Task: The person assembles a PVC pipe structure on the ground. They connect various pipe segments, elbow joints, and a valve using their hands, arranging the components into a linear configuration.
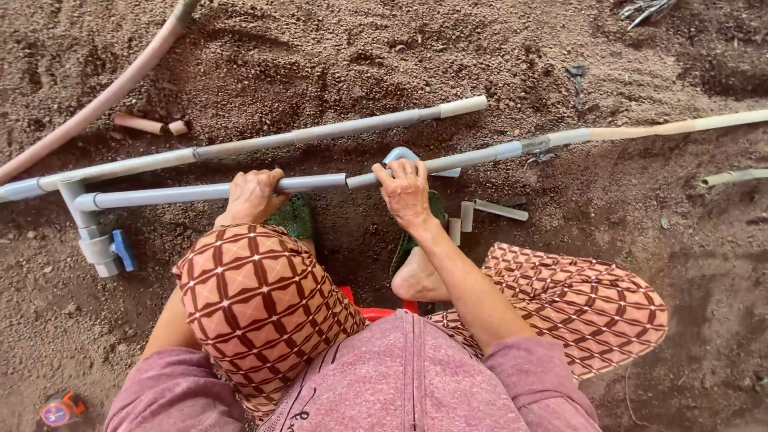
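Patterned knees (264,296) frame the left hand (252,196) and right hand (406,192), each clenched round a grey pipe (184,193), open dirt (336,72) beyond

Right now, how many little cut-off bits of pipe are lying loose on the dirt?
5 that I can see. Brown piece and its stubby neighbour lie upper left. Three grey pieces sit beside the right hand. More may hide under the legs.

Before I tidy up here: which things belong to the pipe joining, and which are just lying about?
In hand:
left hand on the grey pipe
right hand on the long pipe

Lying about:
pipe offcuts
brown pipe stub
pink hose
tape measure
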